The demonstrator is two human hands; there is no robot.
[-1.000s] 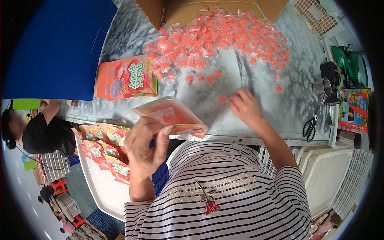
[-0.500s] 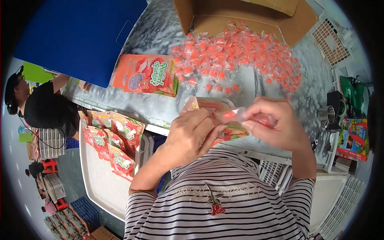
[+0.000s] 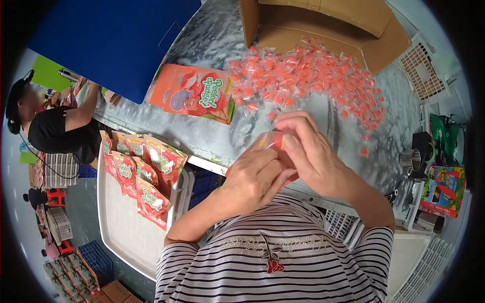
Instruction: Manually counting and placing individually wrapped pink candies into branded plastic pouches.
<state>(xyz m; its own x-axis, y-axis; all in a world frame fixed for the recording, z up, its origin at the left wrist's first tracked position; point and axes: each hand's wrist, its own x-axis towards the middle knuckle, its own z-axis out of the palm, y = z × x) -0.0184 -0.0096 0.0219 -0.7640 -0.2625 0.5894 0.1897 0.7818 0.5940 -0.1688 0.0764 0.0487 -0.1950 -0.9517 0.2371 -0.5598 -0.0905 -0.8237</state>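
My left hand point(image 3: 251, 180) and my right hand point(image 3: 312, 154) are pressed together over the near edge of the marbled table point(image 3: 217, 35), both gripping an orange packaging pouch point(image 3: 269, 142) that is mostly hidden by the fingers. Beyond the hands lies a wide pile of small orange wrapped candies point(image 3: 303, 81). A stack of flat orange printed pouches point(image 3: 194, 93) rests on the table to the left of the pile.
A white mesh tray point(image 3: 124, 222) at my lower left holds several filled pouches point(image 3: 144, 171). An open cardboard box point(image 3: 323, 25) stands behind the candies. A blue board point(image 3: 111, 40) lies far left. Another person in black point(image 3: 55, 129) works at the left. Boxes and a cup crowd the right.
My right hand left the candy pile and came to the pouch held by my left hand. Both hands now close tightly around it, nearer my chest.
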